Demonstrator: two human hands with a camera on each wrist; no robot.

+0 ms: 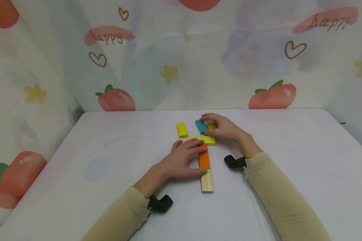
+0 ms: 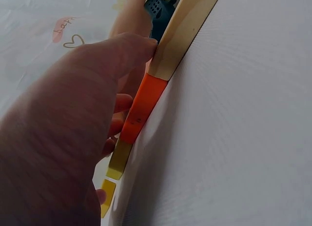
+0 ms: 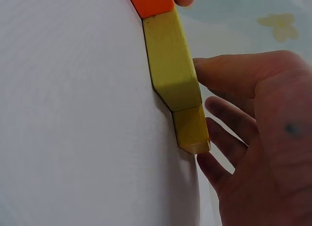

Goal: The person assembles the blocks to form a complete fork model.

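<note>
My left hand (image 1: 184,160) lies beside a line of blocks, fingers spread. Its fingertips reach over the orange block (image 1: 204,160) towards the yellow-green block (image 1: 210,140). The thumb touches near the seam with the plain wooden block (image 1: 207,183). My right hand (image 1: 224,128) is around a teal block (image 1: 201,127) and a yellow block (image 1: 212,126), partly hiding both. Its thumb is by their near ends and a finger by the teal block's far end. In the right wrist view, its fingers (image 3: 229,118) are spread behind the blocks; firm contact is unclear.
Another yellow block (image 1: 182,130) lies left of the teal one, slightly tilted. White cloth covers the table (image 1: 108,144); its far edge meets a printed curtain (image 1: 193,67). Black wrist cameras (image 1: 160,204) stick out beside the sleeves.
</note>
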